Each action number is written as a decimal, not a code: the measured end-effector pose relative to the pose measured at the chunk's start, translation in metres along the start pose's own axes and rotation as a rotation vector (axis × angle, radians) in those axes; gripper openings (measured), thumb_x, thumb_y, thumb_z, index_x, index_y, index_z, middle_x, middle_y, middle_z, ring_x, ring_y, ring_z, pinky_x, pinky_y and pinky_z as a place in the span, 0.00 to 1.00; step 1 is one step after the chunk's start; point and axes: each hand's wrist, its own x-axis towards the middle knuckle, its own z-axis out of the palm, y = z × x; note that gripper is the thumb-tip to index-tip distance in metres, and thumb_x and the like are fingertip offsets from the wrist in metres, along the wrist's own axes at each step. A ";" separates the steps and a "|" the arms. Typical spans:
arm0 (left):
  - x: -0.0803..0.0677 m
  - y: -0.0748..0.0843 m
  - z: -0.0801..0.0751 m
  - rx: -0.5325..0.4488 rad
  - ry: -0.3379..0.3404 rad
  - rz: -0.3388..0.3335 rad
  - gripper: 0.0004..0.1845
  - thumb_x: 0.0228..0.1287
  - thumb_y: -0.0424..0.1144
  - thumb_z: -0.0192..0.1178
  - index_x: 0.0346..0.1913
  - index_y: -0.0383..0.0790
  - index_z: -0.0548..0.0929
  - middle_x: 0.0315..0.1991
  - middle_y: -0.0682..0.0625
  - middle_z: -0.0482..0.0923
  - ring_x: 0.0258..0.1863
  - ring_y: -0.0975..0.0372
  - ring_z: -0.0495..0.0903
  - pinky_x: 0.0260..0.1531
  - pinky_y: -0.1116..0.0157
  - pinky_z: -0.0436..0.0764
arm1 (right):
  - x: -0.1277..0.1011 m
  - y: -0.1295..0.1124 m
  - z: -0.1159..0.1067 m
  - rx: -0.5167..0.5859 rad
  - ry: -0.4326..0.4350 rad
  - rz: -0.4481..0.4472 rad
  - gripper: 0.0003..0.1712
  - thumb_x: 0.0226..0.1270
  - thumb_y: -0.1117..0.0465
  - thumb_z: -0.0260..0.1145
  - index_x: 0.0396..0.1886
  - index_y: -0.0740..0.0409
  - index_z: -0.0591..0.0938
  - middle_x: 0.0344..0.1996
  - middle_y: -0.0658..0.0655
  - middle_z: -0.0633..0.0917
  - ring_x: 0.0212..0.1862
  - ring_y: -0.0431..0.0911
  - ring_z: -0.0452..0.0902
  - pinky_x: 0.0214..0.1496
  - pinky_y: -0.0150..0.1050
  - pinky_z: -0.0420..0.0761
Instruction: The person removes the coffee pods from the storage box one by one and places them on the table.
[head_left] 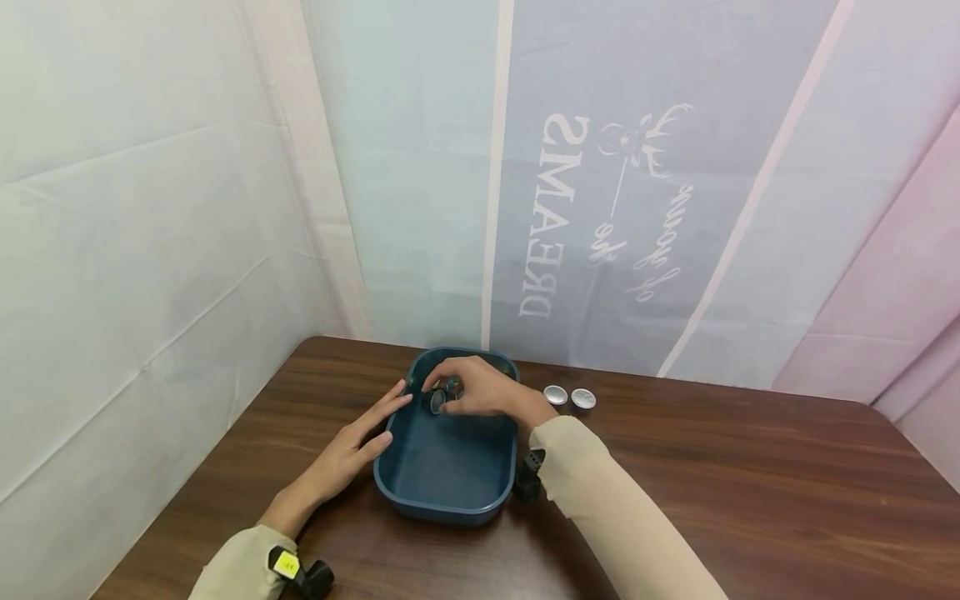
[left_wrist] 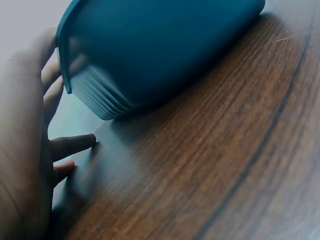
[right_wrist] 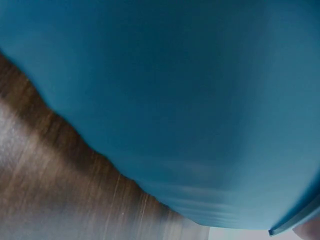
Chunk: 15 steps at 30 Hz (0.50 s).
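Pale printed sheets hung behind the dark wooden table [head_left: 750, 483], where a blue tub [head_left: 450, 487] stood in front of you with two small silver caps [head_left: 569, 397] just beside its far right corner. Your left hand [head_left: 352, 450] lay with straight fingers against the tub's left rim. Your right hand [head_left: 480, 390] reached inside at the far end, fingers curled around a small dark jar [head_left: 440, 398].

1. You're in a makeshift recording booth, not a lived-in room.
2. Pale printed fabric sheets [head_left: 600, 183] hang as walls on all sides.
3. You see one bare wood-grain table [head_left: 750, 483] set into the corner.
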 end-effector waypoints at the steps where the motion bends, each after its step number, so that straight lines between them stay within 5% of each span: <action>1: 0.000 0.000 0.000 -0.002 0.001 0.001 0.28 0.74 0.32 0.45 0.74 0.46 0.58 0.76 0.52 0.43 0.73 0.51 0.48 0.59 0.36 0.56 | 0.000 0.000 0.000 -0.009 -0.001 -0.002 0.18 0.59 0.65 0.71 0.50 0.52 0.82 0.48 0.48 0.81 0.49 0.47 0.77 0.43 0.35 0.79; 8: 0.000 -0.001 0.000 0.009 0.002 0.000 0.28 0.74 0.33 0.45 0.74 0.48 0.58 0.76 0.53 0.43 0.73 0.52 0.48 0.59 0.36 0.57 | 0.000 -0.003 -0.001 -0.034 -0.024 -0.022 0.16 0.60 0.64 0.70 0.49 0.52 0.83 0.46 0.51 0.81 0.43 0.51 0.77 0.37 0.32 0.76; 15: 0.000 -0.002 0.000 0.015 0.006 0.007 0.28 0.74 0.33 0.46 0.74 0.49 0.58 0.76 0.53 0.44 0.73 0.52 0.48 0.59 0.36 0.57 | 0.000 -0.004 0.001 -0.012 -0.037 -0.030 0.18 0.60 0.66 0.69 0.51 0.53 0.82 0.46 0.51 0.82 0.45 0.49 0.78 0.41 0.37 0.79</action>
